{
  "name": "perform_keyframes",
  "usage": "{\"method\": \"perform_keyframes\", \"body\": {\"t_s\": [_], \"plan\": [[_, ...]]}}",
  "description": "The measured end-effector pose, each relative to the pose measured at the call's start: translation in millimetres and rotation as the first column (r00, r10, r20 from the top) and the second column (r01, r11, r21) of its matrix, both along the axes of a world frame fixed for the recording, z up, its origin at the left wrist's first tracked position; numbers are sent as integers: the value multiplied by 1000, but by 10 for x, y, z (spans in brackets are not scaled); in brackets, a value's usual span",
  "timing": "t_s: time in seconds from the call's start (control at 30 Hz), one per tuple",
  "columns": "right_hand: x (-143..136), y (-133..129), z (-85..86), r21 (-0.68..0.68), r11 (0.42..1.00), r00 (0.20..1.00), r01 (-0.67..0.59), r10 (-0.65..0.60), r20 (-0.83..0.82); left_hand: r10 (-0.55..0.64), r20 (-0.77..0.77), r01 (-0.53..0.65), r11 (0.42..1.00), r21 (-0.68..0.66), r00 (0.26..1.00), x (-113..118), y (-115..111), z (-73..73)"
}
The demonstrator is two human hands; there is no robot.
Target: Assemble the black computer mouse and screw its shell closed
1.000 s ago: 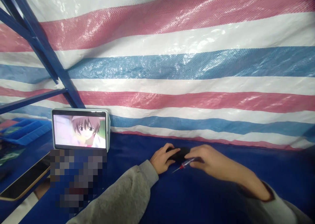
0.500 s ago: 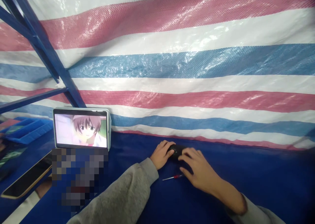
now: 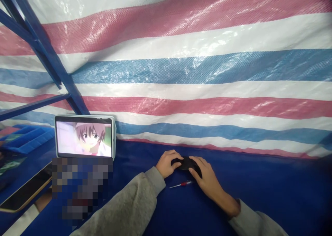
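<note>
A black object, rounded like a computer mouse [image 3: 185, 164], rests on the blue table between my two hands. My left hand [image 3: 167, 165] grips its left end, with the thumb along the near side. Around the right end curls my right hand [image 3: 208, 179], its thumb on the near edge and its fingers over the far side. Parts of the mouse are hidden under the fingers. A small screwdriver [image 3: 183, 184] with a red and clear handle lies just in front of it, tip pointing left, close to my right thumb.
A tablet [image 3: 84, 138] playing a cartoon stands at the left against a blue metal frame [image 3: 55, 61]. Nearer lies a phone [image 3: 28, 189], beside a blurred-out patch. Blue trays [image 3: 29, 139] sit at the far left. A striped plastic sheet [image 3: 202, 108] hangs behind the blue table [image 3: 259, 191].
My right hand has come down and closed around the right end of the mouse. My left hand keeps its hold. The camera view has shifted slightly.
</note>
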State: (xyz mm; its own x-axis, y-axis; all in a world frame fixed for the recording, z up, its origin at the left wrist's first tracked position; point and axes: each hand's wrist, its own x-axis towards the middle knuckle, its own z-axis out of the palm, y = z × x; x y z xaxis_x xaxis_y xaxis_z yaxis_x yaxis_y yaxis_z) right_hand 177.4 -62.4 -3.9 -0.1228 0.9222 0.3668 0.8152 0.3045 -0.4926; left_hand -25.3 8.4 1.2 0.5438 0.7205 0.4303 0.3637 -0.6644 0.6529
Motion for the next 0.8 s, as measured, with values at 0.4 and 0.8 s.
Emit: {"method": "perform_keyframes", "body": {"t_s": [0.4, 0.8], "plan": [[1, -9, 16, 10, 1000, 1000, -11, 11, 1, -12, 94, -13, 966, 258, 996, 5, -47, -46], [6, -9, -5, 32, 999, 1000, -3, 3, 12, 25, 27, -31, 962, 272, 999, -3, -77, -39]]}}
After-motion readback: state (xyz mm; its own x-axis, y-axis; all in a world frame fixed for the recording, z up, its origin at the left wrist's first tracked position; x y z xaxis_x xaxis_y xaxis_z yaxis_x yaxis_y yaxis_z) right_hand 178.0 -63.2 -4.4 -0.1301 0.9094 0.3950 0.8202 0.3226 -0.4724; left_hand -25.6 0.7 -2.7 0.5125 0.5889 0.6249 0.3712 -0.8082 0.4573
